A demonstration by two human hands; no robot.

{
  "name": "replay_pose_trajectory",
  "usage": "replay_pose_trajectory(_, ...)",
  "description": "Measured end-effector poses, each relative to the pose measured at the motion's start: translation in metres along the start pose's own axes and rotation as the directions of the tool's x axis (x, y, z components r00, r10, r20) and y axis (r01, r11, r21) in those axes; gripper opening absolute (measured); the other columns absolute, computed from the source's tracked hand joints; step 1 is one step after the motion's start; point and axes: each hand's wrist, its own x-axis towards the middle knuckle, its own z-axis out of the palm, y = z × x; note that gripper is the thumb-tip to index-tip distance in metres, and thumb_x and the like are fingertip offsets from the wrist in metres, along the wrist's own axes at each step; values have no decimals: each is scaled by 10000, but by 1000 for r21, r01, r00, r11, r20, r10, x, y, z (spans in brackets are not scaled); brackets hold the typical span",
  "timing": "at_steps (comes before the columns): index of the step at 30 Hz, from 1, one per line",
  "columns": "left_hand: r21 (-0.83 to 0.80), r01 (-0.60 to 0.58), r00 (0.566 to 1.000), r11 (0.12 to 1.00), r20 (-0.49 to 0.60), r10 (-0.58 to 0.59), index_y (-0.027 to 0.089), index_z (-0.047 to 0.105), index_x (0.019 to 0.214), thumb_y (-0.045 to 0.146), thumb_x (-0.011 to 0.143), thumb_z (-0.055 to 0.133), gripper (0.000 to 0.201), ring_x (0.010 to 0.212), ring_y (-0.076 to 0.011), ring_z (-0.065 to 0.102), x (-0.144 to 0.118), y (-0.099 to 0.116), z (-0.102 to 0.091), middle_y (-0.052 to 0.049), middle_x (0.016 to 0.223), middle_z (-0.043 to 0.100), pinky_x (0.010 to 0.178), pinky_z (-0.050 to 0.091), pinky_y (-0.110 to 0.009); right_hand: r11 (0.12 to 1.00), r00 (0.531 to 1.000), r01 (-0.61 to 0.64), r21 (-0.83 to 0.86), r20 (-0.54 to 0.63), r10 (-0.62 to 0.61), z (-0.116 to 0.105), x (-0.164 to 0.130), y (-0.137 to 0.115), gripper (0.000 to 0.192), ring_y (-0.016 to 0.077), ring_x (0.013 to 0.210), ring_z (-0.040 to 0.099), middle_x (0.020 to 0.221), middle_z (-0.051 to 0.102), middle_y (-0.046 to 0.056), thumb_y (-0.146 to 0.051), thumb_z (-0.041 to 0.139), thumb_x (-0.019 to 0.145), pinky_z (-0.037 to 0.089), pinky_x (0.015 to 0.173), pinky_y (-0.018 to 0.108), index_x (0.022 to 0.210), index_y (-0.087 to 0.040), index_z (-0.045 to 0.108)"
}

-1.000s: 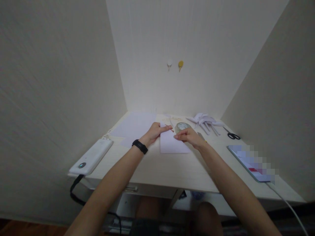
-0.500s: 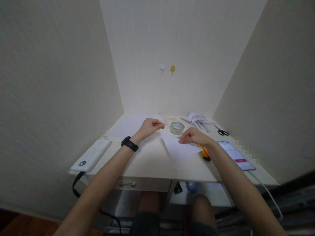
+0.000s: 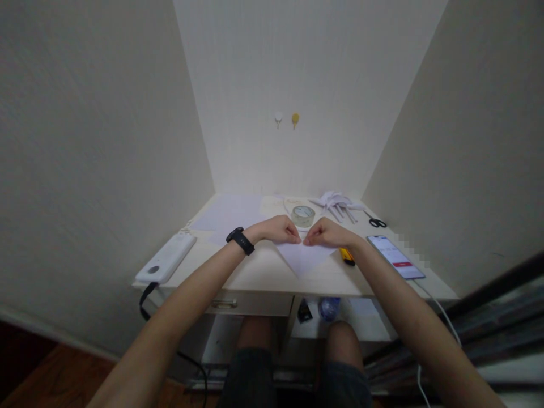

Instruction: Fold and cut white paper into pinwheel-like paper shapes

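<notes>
My left hand (image 3: 278, 229) has come in to meet my right hand (image 3: 325, 232), both sets of fingers pinched shut on the white paper's (image 3: 304, 258) top edge, paper turned point-down on the table (image 3: 263, 272), tape roll (image 3: 303, 215) just behind.

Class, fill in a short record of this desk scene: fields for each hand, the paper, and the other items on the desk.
left hand: pinching the paper's far edge
right hand: pinching the same edge, fingertips meeting the left's
paper: white sheet, one corner pointing toward the person
behind hands: tape roll, folded paper pieces, scissors
right side: phone, yellow tool
left side: white device
</notes>
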Motion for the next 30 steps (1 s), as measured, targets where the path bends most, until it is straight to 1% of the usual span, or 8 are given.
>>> replay_pose_trajectory(5, -53, 20, 1000, 998, -15, -21, 185, 786, 660, 211, 617, 764, 54, 564, -151, 604, -1, 3, 5, -40, 638, 726, 558, 405, -231, 1000, 1000, -15, 20, 6, 15, 1, -2, 8, 204, 116, 527, 503, 559, 653, 17, -348, 733, 654, 370, 531, 251, 675, -152, 786)
replay_pose_trajectory(11, -117, 130, 991, 985, -6, -132, 179, 794, 682, 255, 642, 741, 101, 573, -144, 581, -20, -10, -4, -50, 660, 730, 581, 413, -238, 952, 991, -124, 281, 75, 107, -20, -33, 29, 342, 198, 642, 673, 674, 733, 83, -461, 806, 603, 526, 685, 327, 700, -134, 770)
replay_pose_trajectory(15, -161, 129, 991, 979, -15, -133, 180, 789, 673, 262, 624, 767, 98, 577, -147, 579, -22, -9, 2, -49, 658, 724, 583, 413, -242, 970, 998, -58, 235, -22, 65, -28, -38, 27, 426, 198, 745, 667, 810, 753, 94, -492, 804, 619, 509, 747, 327, 851, -135, 782)
replay_pose_trajectory(18, -194, 126, 992, 973, -6, -129, 178, 796, 707, 295, 648, 765, 134, 587, -147, 579, -17, -3, 9, -49, 681, 728, 585, 415, -246, 990, 999, 15, 138, -35, -10, -17, -28, 18, 480, 172, 723, 611, 810, 726, 60, -515, 759, 684, 456, 672, 285, 991, -147, 769)
replay_pose_trajectory(21, -221, 120, 992, 968, -4, -124, 180, 799, 716, 308, 667, 755, 144, 600, -143, 576, -15, 1, 12, -51, 698, 731, 578, 413, -244, 996, 998, 66, -55, 25, -64, -3, -18, 9, 395, 118, 561, 456, 571, 578, -4, -533, 700, 736, 328, 542, 252, 721, -143, 755)
replay_pose_trajectory(23, -241, 121, 992, 963, 8, -123, 183, 802, 721, 301, 662, 757, 140, 591, -135, 564, -17, 4, 11, -46, 687, 727, 565, 403, -239, 993, 997, 72, -97, 35, -68, 1, -15, 7, 418, 103, 530, 383, 512, 496, -21, -537, 671, 753, 270, 516, 251, 619, -145, 718)
replay_pose_trajectory(27, -268, 145, 989, 952, 32, -142, 179, 800, 710, 304, 646, 765, 145, 489, -99, 483, -27, 7, 6, -20, 573, 675, 489, 345, -222, 998, 999, 28, -57, 27, -27, -5, -18, 11, 381, 108, 548, 397, 529, 518, -13, -513, 689, 726, 282, 521, 249, 630, -147, 731)
replay_pose_trajectory(30, -339, 191, 981, 921, 86, -172, 171, 787, 672, 307, 629, 784, 142, 506, -114, 547, -38, 0, 1, -42, 595, 694, 503, 403, -221, 1000, 998, -15, -5, 58, 15, -13, -24, 19, 360, 116, 556, 432, 555, 560, 1, -495, 701, 715, 311, 530, 251, 640, -145, 739)
